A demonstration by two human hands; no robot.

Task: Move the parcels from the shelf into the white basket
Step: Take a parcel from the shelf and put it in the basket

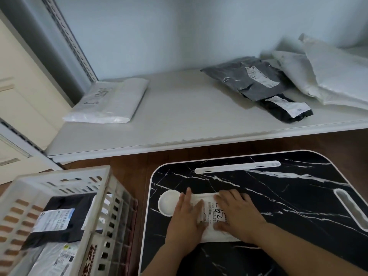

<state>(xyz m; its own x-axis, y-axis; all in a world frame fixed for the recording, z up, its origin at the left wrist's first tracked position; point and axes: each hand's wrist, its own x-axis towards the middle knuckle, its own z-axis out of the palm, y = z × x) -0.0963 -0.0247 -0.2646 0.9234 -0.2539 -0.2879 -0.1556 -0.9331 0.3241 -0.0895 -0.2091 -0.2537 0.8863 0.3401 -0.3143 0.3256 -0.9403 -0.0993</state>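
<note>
I see both hands flat on a small white parcel (214, 218) lying on the black marble table (278, 206): left hand (186, 222) and right hand (239, 215) press down, fingers straight, right of the white basket (59, 184).

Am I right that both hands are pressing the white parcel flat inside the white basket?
Not quite: the left hand and right hand press the white parcel flat on the black marble tray, not in the white basket, as the head view shows.
</note>
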